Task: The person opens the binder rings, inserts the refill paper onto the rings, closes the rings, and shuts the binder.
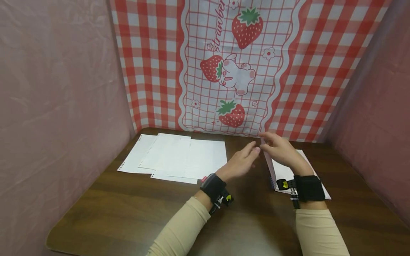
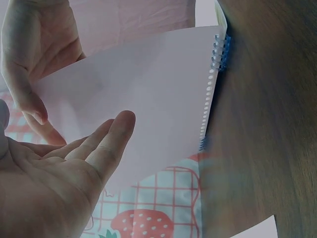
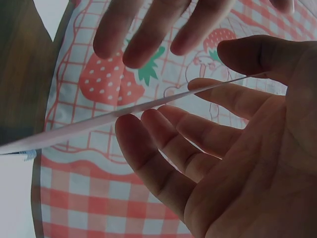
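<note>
Standing up from the notebook (image 1: 282,172) at the head view's right, the pale sheet (image 2: 138,84) is pinched by fingers of the right hand (image 1: 283,151), the left hand (image 1: 238,163) is held out loose and bare, and holes (image 2: 206,101) could be ripped by a crooked tug.

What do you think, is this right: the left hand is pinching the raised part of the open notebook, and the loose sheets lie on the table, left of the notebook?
You have the wrong hand: the right hand is pinching the raised part of the open notebook, as the right wrist view shows. The loose sheets do lie on the table, left of the notebook.
</note>
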{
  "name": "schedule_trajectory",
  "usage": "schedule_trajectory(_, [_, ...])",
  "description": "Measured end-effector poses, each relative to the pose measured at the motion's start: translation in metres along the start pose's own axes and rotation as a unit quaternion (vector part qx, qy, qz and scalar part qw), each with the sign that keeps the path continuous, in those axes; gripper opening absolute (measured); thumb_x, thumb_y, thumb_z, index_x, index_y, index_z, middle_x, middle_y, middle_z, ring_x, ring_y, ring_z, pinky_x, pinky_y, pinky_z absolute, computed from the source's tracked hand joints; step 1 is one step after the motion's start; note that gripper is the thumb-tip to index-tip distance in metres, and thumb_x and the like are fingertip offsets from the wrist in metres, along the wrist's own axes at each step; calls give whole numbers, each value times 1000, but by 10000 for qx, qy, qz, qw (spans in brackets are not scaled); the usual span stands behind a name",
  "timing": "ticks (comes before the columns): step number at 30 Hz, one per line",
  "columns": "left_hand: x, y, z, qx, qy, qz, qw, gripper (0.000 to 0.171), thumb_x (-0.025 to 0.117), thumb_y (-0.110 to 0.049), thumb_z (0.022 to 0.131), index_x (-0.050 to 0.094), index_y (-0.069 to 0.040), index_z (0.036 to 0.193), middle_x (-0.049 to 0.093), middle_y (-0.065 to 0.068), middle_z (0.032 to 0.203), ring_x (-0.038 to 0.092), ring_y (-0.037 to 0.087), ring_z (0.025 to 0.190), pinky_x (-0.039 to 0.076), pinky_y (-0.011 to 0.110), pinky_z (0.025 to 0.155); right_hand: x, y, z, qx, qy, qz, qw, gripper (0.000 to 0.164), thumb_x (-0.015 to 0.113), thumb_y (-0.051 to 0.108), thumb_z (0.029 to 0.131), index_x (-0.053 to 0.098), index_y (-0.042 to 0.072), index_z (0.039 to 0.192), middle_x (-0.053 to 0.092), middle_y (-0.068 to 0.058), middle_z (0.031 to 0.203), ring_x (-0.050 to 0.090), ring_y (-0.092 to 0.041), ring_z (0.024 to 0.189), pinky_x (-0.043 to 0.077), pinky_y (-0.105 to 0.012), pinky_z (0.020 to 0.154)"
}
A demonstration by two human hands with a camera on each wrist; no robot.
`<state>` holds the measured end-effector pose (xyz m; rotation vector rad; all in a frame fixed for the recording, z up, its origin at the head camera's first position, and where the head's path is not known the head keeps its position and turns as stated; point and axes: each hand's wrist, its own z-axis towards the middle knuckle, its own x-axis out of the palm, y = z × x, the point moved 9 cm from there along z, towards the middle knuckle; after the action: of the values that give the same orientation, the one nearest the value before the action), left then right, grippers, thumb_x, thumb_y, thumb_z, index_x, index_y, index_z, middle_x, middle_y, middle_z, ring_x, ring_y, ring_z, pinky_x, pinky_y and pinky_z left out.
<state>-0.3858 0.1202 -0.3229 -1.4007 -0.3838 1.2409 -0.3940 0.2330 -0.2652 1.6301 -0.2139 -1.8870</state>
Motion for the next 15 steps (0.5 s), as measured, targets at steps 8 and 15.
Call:
schedule_trajectory(8, [-2, 0, 0, 39, -26, -240, 9997, 59, 27, -49, 110, 24, -20, 162, 58, 13, 147, 71, 28, 111, 58, 29, 90, 12, 13, 3, -324, 36, -257, 9991, 47, 54, 18, 102, 50, -4, 143, 57, -30, 139, 56, -48, 124, 48, -63, 97])
schedule_trajectory(15, [-8, 1, 1, 39, -222, -147, 9996, 57, 28, -49, 110, 33, -20, 159, 55, 11, 150, 74, 35, 95, 57, 28, 83, 27, 27, 6, -564, 20, -522, 9970, 43, 52, 11, 99, 54, -6, 138, 60, -29, 134, 57, -47, 125, 45, -62, 104])
